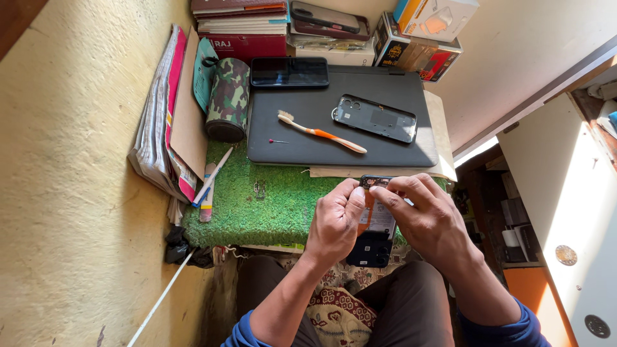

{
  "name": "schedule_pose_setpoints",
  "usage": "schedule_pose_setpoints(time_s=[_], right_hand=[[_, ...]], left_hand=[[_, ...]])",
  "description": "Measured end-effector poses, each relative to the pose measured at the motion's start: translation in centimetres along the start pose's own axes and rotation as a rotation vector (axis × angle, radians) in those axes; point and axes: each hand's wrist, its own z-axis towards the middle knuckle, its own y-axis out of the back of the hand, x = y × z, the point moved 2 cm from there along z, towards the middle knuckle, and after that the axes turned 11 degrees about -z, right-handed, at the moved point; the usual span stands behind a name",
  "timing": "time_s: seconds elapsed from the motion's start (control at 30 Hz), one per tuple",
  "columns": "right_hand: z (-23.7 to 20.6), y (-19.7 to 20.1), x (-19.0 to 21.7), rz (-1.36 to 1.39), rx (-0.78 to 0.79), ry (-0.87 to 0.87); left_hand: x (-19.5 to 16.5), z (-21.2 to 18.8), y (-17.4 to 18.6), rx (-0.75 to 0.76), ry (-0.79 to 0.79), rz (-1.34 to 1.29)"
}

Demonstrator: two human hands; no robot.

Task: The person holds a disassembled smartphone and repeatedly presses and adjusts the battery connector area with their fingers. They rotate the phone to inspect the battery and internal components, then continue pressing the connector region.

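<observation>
Two hands hold opened phone [375, 225] above lap, at near edge of green mat [270, 205]. Left hand [335, 222] fingers curled close on phone left edge, thumb pressing upper part. Right hand [429, 215] fingers pinch narrow at top end. Phone long axis runs away from person, camera end far, inside facing up.

Things on and around the small green work surface

A closed dark laptop [340, 122] lies on the green mat [257, 205]; on it rest a toothbrush with orange handle [321, 132], a black phone back cover [375, 118], a red-headed pin [277, 141] and a black phone [289, 71]. A camouflage pouch [227, 98] stands beside it, stacked books [241, 26] and boxes [424, 32] behind.
</observation>
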Motion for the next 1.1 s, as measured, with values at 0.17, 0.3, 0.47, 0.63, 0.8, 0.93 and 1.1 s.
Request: schedule_pose_setpoints(time_s=[0.17, 0.3, 0.47, 0.63, 0.8, 0.93, 1.1], right_hand=[[-0.2, 0.1, -0.1, -0.014, -0.01, 0.021], [-0.4, 0.1, 0.0, -0.034, -0.005, 0.011], [-0.6, 0.2, -0.1, -0.063, -0.019, 0.005], [-0.9, 0.5, 0.1, -0.095, -0.058, 0.019], [-1.1, 0.7, -0.2, -0.086, -0.075, 0.017], [-1.4, 0.5, -0.2, -0.075, -0.087, 0.025], [-1.6, 0.4, -0.2, -0.098, -0.096, 0.019]], left_hand=[[-0.4, 0.0, -0.1, 0.005, 0.038, 0.014], [-0.8, 0.0, -0.2, 0.008, -0.021, 0.01], [-1.2, -0.1, -0.3, 0.007, 0.038, 0.084], [-1.6, -0.2, -0.6, 0.03, -0.009, 0.06], [-1.8, -0.4, -0.8, 0.026, -0.037, 0.058], [-1.8, -0.4, -0.7, 0.032, -0.032, 0.045], [-1.8, -0.4, -0.6, 0.031, -0.023, 0.055]])
